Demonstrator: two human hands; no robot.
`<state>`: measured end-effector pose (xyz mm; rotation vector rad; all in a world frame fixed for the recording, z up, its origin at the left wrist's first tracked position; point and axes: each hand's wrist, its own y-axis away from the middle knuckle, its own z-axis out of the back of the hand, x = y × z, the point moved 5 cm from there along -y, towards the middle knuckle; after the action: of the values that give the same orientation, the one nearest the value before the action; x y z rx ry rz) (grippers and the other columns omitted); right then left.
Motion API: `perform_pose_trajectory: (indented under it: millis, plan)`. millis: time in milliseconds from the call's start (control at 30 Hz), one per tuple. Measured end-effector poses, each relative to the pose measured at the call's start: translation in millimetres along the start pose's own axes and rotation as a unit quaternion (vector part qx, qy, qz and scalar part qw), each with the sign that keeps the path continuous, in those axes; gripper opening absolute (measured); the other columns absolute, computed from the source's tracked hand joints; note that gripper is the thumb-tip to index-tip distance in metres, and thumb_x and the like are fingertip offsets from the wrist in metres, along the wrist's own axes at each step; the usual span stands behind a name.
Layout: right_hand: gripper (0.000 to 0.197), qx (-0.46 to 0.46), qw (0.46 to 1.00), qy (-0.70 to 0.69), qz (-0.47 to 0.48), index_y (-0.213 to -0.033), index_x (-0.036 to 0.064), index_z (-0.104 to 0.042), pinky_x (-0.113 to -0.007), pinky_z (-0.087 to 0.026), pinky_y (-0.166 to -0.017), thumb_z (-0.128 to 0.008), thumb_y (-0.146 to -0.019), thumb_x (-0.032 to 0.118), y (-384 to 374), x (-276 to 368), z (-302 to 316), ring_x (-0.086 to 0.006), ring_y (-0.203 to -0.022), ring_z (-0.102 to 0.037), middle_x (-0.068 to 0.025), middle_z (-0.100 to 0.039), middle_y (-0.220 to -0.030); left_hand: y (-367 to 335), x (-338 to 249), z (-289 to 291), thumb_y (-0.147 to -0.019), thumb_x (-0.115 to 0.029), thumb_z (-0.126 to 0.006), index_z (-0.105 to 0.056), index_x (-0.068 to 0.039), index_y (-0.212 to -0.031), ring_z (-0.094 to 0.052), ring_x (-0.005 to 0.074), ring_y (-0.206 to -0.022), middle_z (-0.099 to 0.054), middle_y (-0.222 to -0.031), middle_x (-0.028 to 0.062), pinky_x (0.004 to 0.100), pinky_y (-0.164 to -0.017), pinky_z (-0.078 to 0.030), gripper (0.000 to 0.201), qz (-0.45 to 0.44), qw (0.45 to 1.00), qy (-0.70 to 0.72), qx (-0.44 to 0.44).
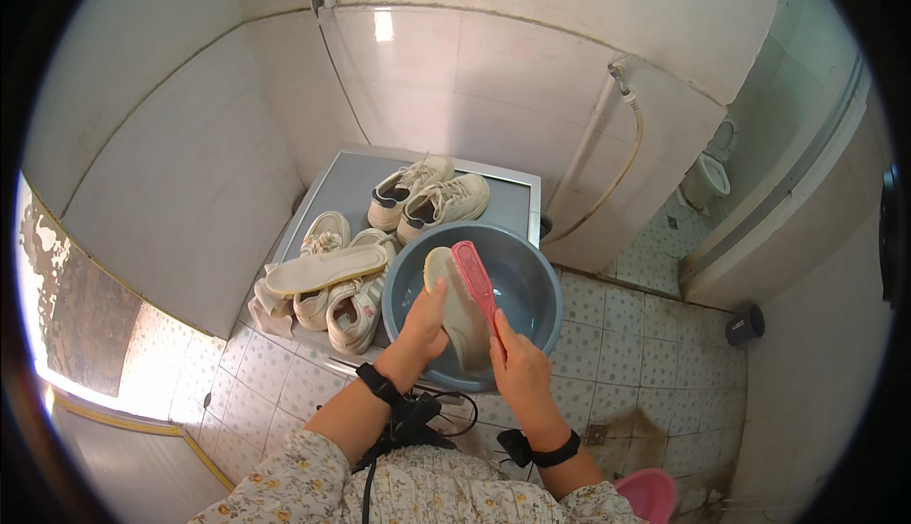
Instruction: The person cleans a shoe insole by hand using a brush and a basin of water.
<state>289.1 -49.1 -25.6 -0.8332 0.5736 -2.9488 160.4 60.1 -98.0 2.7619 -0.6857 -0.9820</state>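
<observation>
Over a blue-grey basin (544,320), my left hand (423,323) grips a pale shoe insole (459,325) by its left edge, holding it tilted. My right hand (522,361) is closed around the handle of a pink brush (475,274), whose head lies against or just above the insole's right side; its bristles are hidden. Left of the basin, another insole (327,270) rests across a pair of white shoes (355,317). Behind them stands a second pair of off-white shoes (446,203) with laces.
The basin and shoes stand on a grey machine top (332,182). A hose (626,144) hangs from a wall tap at the right. A pink basin (648,494) sits on the tiled floor near my right side. Beyond a doorway is a toilet (706,178); a dark bin (745,325) is nearby.
</observation>
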Motion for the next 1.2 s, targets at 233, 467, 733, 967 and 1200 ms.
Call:
perform_pose_trajectory:
  millis: [233, 467, 733, 967, 1200]
  plan:
    - [0.042, 0.032, 0.999, -0.012, 0.021, -0.127, 0.0075, -0.056, -0.041, -0.045, -0.053, -0.061, -0.086, 0.011, 48.9, -3.4, 11.4, -0.032, -0.06, -0.058, -0.0144, -0.057, -0.069, -5.8, -2.5, 17.4, -0.101, -0.027, -0.04, -0.043, -0.008, -0.132, -0.054, 0.0245, -0.111, -0.054, -0.124, 0.0085, 0.041, -0.094, -0.045, 0.037, -0.003, 0.999, 0.018, -0.037]
    - [0.041, 0.03, 0.999, -0.003, 0.015, -0.126, 0.0069, -0.056, -0.039, -0.047, -0.057, -0.06, -0.086, 0.011, 1.2, 3.8, -5.7, -0.0335, -0.065, -0.06, -0.0168, -0.061, -0.076, -2.3, -17.3, 15.8, -0.1, -0.027, -0.042, -0.043, -0.008, -0.132, -0.054, 0.0262, -0.111, -0.054, -0.124, 0.0087, 0.0426, -0.094, -0.046, 0.037, -0.026, 0.999, 0.004, -0.036]
    - [0.042, 0.008, 0.998, -0.061, 0.0, -0.127, 0.0057, -0.055, -0.039, -0.047, -0.059, -0.06, -0.086, 0.01, 8.7, -1.3, 1.5, -0.0337, -0.067, -0.061, -0.0179, -0.062, -0.079, 0.5, -9.1, 7.3, -0.101, -0.026, -0.04, -0.041, -0.007, -0.133, -0.054, 0.028, -0.112, -0.053, -0.127, 0.0104, 0.0448, -0.096, -0.045, 0.038, -0.008, 0.999, 0.013, -0.051]
    - [0.042, 0.034, 0.997, -0.075, -0.009, -0.126, 0.0054, -0.056, -0.038, -0.049, -0.064, -0.061, -0.085, 0.01, 45.8, -6.6, 7.6, -0.0345, -0.072, -0.062, -0.0192, -0.063, -0.082, -5.3, -20.2, 16.3, -0.1, -0.026, -0.041, -0.042, -0.006, -0.132, -0.053, 0.0292, -0.113, -0.052, -0.128, 0.0113, 0.0464, -0.097, -0.044, 0.037, -0.026, 0.998, 0.035, -0.054]
    - [0.033, 0.079, 0.996, 0.044, -0.026, -0.119, 0.0102, -0.061, -0.043, -0.048, -0.06, -0.059, -0.086, 0.015, 11.7, -21.0, 30.7, -0.0346, -0.07, -0.063, -0.0178, -0.063, -0.076, 2.2, -39.6, 24.4, -0.1, -0.031, -0.043, -0.042, -0.007, -0.133, -0.051, 0.0292, -0.116, -0.053, -0.126, 0.0109, 0.0466, -0.098, -0.044, 0.042, -0.018, 0.995, 0.05, -0.079]
